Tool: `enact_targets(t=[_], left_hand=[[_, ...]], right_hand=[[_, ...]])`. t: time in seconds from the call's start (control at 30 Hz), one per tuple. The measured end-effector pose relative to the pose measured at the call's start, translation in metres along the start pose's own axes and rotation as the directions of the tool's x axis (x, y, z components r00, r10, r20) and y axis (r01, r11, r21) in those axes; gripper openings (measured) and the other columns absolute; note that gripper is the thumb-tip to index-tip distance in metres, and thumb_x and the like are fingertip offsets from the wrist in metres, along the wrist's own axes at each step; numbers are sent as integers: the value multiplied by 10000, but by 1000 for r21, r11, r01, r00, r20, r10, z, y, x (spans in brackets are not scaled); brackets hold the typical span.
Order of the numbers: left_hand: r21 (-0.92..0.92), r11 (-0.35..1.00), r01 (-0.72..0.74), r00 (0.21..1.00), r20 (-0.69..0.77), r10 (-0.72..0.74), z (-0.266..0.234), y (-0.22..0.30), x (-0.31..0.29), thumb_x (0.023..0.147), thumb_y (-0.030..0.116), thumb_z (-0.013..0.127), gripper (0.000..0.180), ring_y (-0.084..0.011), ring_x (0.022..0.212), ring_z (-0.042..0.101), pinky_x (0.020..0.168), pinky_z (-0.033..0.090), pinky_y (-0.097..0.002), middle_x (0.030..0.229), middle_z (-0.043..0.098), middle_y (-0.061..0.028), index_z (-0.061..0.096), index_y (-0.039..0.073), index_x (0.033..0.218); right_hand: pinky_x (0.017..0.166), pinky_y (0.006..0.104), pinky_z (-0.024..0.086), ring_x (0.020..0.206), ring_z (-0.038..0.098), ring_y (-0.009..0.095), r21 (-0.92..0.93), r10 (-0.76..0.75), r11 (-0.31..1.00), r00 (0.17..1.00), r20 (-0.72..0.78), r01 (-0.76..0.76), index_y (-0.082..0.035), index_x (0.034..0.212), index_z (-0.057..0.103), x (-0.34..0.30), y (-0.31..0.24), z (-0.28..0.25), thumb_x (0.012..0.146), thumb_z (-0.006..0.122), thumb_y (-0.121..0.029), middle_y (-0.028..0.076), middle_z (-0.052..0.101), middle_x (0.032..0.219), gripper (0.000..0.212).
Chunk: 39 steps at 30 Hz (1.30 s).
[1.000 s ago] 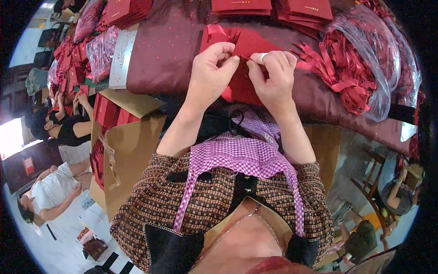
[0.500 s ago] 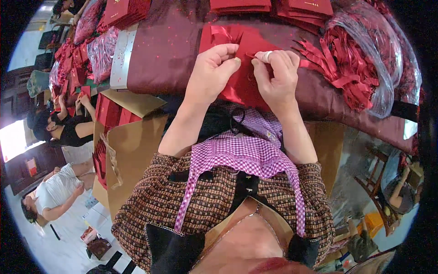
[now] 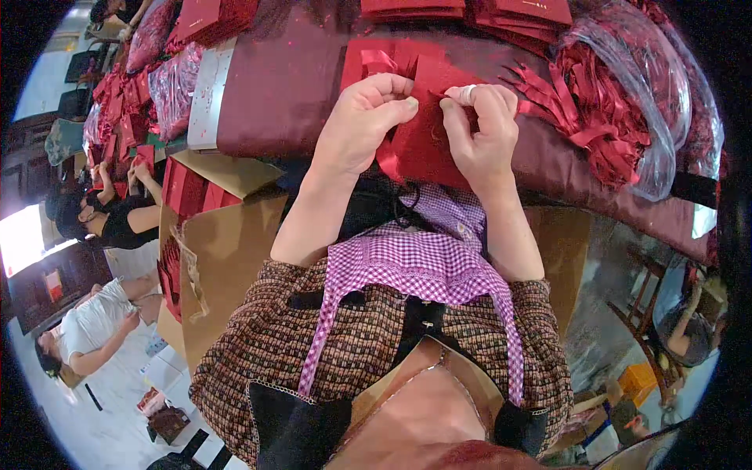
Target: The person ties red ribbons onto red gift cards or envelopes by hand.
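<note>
Small pale printing marks the stacked red folders (image 3: 523,25) at the counter's (image 3: 282,86) far edge, too small to read surely. Both forearms reach forward, elbows bent. The left hand (image 3: 351,125) and right hand (image 3: 484,137), its forefinger wrapped in white tape (image 3: 465,95), pinch narrowly at red ribbon (image 3: 378,61) over a red folder (image 3: 427,153) on the counter's near edge. Loose ribbons (image 3: 599,125) spill from a clear bag (image 3: 666,78) to the right; an open carton (image 3: 231,274) stands at left.

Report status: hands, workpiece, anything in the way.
Left hand and right hand: fingertips pinched, hands apart, contents unclear. Flat matte-red sheet: beneath both hands. Loose shiny red ribbons: beside right hand, seemingly not blocking.
</note>
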<state>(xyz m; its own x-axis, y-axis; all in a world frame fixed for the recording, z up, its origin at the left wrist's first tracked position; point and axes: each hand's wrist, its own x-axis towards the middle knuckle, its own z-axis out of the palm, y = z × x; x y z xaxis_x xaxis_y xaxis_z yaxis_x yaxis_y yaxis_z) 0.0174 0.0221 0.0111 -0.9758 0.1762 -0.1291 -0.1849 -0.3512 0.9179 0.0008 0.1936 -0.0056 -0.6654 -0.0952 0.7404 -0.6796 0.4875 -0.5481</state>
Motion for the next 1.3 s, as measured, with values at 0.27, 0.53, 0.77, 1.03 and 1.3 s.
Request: enact_targets(t=[0.27, 0.53, 0.77, 1.03, 1.3], left_hand=[[13, 1000, 19, 999, -47, -18, -1, -3, 2, 840, -17, 608, 248, -86, 816, 603, 748, 489, -212, 932, 653, -46, 585, -50, 1084], [260, 964, -64, 992, -92, 91, 3, -10, 3, 854, 13, 614, 193, -61, 780, 576, 696, 480, -206, 880, 642, -30, 594, -51, 1035], [425, 898, -115, 975, -123, 183, 18, -2, -1, 850, 0, 610, 182, -57, 751, 562, 673, 472, -209, 838, 635, -28, 595, -61, 1020], [415, 897, -153, 972, -98, 211, 18, -7, 1, 878, 1, 598, 207, -54, 792, 562, 699, 462, -190, 893, 630, -13, 595, -38, 1081], [472, 862, -184, 965, -81, 251, 21, -12, -1, 872, -3, 608, 204, -60, 802, 562, 705, 461, -193, 906, 625, -19, 587, -41, 1072]], right_hand=[[804, 350, 379, 735, 604, 200, 88, 103, 990, 994, 44, -107, -74, 771, 583, -4, 5, 3, 747, 682, -56, 26, 636, 763, 104], [810, 349, 379, 733, 609, 201, 91, 120, 988, 992, 37, -123, -80, 774, 588, -8, 6, 6, 734, 698, -61, 26, 637, 763, 119], [816, 372, 374, 718, 590, 200, -126, -83, 988, 996, 34, 86, -97, 810, 590, -2, -1, 4, 727, 699, -68, 16, 612, 745, 139], [820, 372, 367, 729, 592, 210, -67, -35, 997, 998, 43, 38, -91, 823, 585, -8, 2, 7, 737, 696, -84, 26, 623, 765, 141], [806, 363, 372, 735, 597, 217, -47, 12, 999, 998, 53, -10, -90, 821, 579, -6, -2, 1, 735, 685, -62, 35, 617, 760, 139]])
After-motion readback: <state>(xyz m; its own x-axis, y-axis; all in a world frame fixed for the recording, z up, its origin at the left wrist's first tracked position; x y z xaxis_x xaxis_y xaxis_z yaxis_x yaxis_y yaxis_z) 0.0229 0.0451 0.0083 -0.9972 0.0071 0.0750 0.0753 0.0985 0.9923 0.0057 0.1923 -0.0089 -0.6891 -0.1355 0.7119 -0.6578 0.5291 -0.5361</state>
